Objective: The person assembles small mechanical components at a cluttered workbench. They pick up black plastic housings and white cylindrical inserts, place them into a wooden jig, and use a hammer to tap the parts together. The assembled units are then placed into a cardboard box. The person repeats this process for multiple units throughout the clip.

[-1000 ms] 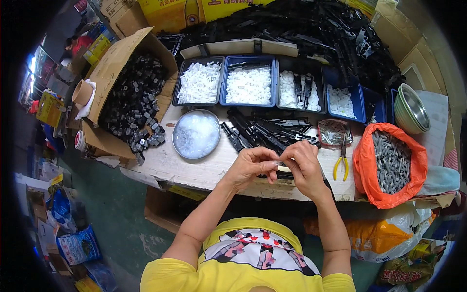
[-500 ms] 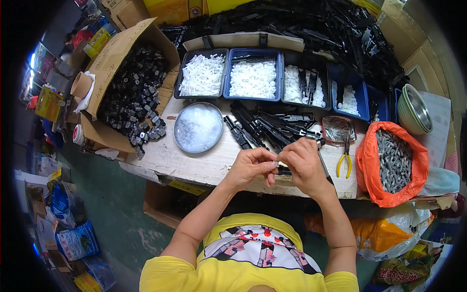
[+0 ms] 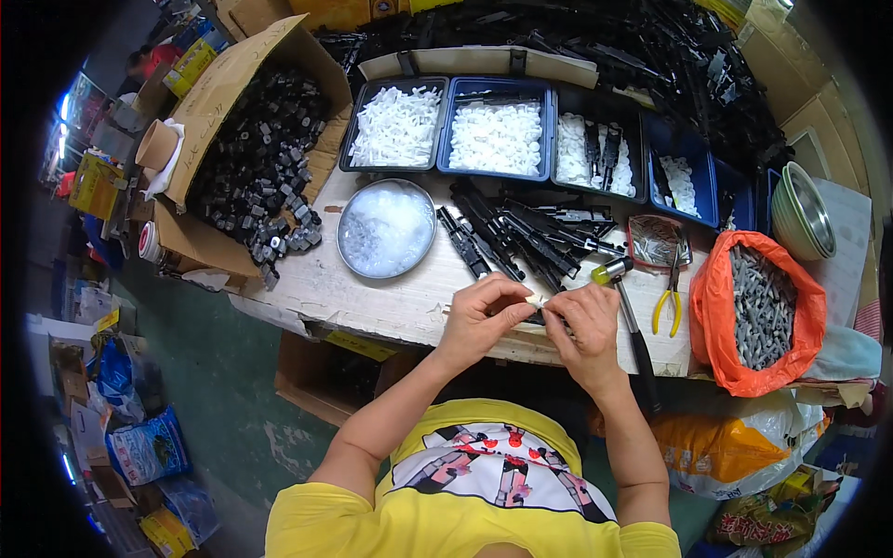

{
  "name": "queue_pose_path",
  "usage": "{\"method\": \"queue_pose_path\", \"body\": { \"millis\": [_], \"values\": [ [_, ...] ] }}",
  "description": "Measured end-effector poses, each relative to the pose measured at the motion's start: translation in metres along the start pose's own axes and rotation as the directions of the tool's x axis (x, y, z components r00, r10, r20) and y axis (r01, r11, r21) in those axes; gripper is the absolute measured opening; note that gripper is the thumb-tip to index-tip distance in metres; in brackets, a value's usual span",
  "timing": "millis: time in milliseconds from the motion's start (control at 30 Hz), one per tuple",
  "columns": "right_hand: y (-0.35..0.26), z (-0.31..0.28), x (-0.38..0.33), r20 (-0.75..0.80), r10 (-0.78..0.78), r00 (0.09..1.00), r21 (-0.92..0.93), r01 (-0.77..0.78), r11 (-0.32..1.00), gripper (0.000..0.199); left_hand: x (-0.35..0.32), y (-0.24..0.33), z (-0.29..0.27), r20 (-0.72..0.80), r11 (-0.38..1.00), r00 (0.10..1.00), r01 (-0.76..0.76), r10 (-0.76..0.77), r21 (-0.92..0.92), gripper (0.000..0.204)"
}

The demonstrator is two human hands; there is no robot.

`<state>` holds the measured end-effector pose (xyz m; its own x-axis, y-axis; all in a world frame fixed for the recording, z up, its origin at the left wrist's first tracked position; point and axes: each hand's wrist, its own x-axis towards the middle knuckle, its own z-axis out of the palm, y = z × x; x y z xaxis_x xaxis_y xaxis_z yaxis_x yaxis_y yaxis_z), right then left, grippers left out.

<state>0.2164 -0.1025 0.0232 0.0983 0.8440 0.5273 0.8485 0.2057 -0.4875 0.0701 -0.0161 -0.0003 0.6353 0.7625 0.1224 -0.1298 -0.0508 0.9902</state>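
Crowded workshop clutter rings my view, and across its middle I see a pale worktable point(image 3: 312, 290), its edges bent by the lens. Near the table's front edge, just below the centre of the frame, my feed shows two bare hands close together. I see the left hand point(image 3: 484, 321) with thumb and forefinger narrowed on a small white piece point(image 3: 535, 300). Beside it, the right hand point(image 3: 586, 330) has its thumb and fingertips drawn close to the same piece; from here I cannot tell whether they grip it.

Just right of that hand I make out a hammer point(image 3: 640, 349), its yellow-green head on the table and its black grip reaching past the edge. Farther right lie yellow-handled pliers point(image 3: 671, 292), then an orange bag point(image 3: 709, 325) full of grey parts point(image 3: 765, 312). Above the hands, long black parts point(image 3: 521, 237) lie in a loose heap; to their left sits a round dish point(image 3: 383, 276) with clear and whitish contents.

Behind these, I find a black tray point(image 3: 386, 170) and a blue tray point(image 3: 493, 177) side by side, both filled with white pieces. At upper left, a cardboard box point(image 3: 209, 121) tips open, dark blocks point(image 3: 270, 167) spilling toward the tabletop.
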Motion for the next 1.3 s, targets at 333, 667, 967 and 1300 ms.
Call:
{"method": "queue_pose_path", "body": {
  "millis": [333,667,967,1300],
  "values": [
    [0.013,0.016,-0.009,0.264,-0.005,0.965,-0.127,0.040,0.991,0.012,-0.008,-0.018,-0.010,0.106,0.720,0.973,-0.224,0.206,0.657,0.031],
    [0.014,0.002,-0.005,0.343,0.054,0.938,-0.067,-0.032,0.997,0.016,0.001,-0.008,-0.007,0.236,0.655,0.965,-0.249,0.110,0.714,0.029],
    [0.088,-0.052,0.002,-0.047,0.236,0.971,-0.326,-0.238,0.915,0.009,0.071,0.040,0.023,0.608,0.329,0.791,-0.595,0.077,0.733,0.021],
    [0.154,-0.042,0.016,0.119,0.420,0.900,-0.679,-0.234,0.696,0.016,0.242,-0.024,0.191,0.596,0.104,0.789,-0.612,0.149,0.784,0.011]
  ]
}}
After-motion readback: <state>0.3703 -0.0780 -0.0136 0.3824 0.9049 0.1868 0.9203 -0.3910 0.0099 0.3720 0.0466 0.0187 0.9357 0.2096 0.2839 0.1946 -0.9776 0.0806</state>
